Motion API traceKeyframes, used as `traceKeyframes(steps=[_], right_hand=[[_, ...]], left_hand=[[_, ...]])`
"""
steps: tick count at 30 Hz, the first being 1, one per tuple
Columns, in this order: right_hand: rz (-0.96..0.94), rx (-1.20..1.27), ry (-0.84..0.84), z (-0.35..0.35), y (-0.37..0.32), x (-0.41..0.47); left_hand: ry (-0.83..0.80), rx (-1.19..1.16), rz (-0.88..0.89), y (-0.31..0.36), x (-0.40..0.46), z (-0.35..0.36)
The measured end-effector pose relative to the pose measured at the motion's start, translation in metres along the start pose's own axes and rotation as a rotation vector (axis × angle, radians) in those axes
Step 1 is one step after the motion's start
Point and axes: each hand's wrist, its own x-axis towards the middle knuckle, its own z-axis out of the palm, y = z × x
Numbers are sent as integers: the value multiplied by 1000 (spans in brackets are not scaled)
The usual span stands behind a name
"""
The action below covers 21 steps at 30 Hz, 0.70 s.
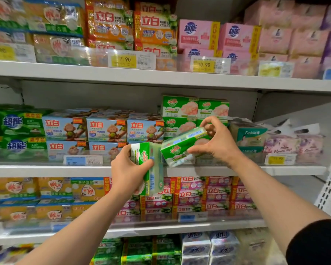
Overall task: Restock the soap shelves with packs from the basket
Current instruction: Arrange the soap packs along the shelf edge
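Head view of a stocked soap aisle. The left hand [130,169] grasps a green-and-white soap pack [151,169] held on end, fingers and thumb wrapped round its left side, in front of the edge of the middle shelf [46,171]. The right hand [216,142] pinches a second green soap pack [182,148] of the same kind, thumb below and fingers above; this pack is tilted, its lower corner at the shelf's front lip, just in front of the stack of matching green packs [195,109] standing 2 wide on that shelf. To the left of the stack stand blue packs with a monkey picture [105,131]; to the right, teal "Fashion" packs [250,136]. Price labels reading 7.90 [131,60] and 10.90 [208,65] hang on the upper shelf [161,77]. The basket is not in view.
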Motion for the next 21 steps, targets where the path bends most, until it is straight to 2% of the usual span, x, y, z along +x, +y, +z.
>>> traceKeyframes(steps=[2,7,9,12,15,17,21], right_hand=[[65,47,61,1,-1,7],[506,286,248,3,1,37],[586,287,314,7,1,46],[592,151,345,13,-6,52],[492,-24,302,16,-11,52],[410,-97,211,15,-13,48],[253,-107,-81,6,-9,34]], left_hand=[[-3,2,-3,0,1,1],[-5,21,19,1,0,-1],[-7,21,20,1,0,-2],[-11,15,24,0,0,-2],[-21,3,26,0,-1,-3],[-24,-4,26,0,-1,-3],[-30,-16,15,0,-1,-2]])
